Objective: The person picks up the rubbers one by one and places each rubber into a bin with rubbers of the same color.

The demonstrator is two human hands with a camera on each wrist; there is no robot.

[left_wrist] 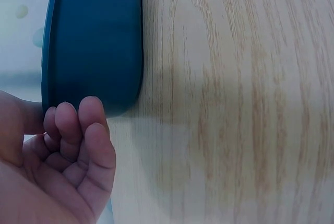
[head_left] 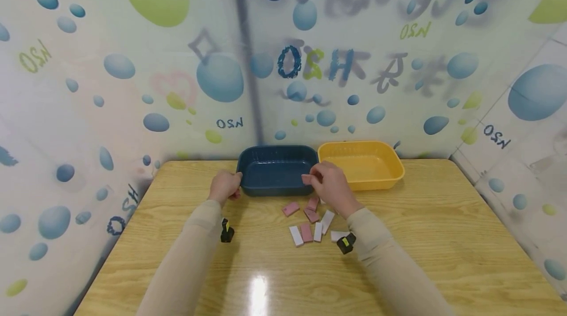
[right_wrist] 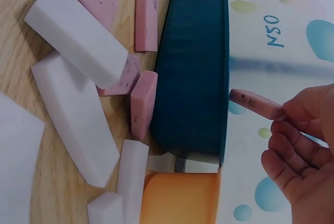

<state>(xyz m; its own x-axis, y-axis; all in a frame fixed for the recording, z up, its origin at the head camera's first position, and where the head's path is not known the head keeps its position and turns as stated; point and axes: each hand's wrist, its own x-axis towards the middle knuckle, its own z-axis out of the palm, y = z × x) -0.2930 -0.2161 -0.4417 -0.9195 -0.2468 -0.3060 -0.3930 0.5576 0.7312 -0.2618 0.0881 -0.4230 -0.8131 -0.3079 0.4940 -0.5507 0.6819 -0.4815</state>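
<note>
My right hand [head_left: 331,185] pinches a pink eraser [right_wrist: 255,104] between thumb and forefinger, at the right end of a dark blue bin [head_left: 276,191] and above its rim. Dark specks mark that eraser in the right wrist view. At the bin's left end, my left hand [head_left: 224,186] grips the rim; the left wrist view shows its other fingers curled against the outer wall. In front of the bin lie loose pink erasers [head_left: 291,208] and white erasers [head_left: 296,236], some leaning on one another. The head view shows nothing lying inside the blue bin.
A yellow bin [head_left: 376,185] stands right beside the blue one, both near the back edge of the wooden table [head_left: 274,267]. Behind them rises a patterned wall covering [head_left: 376,84]. Small black devices [head_left: 227,232] show at both wrists.
</note>
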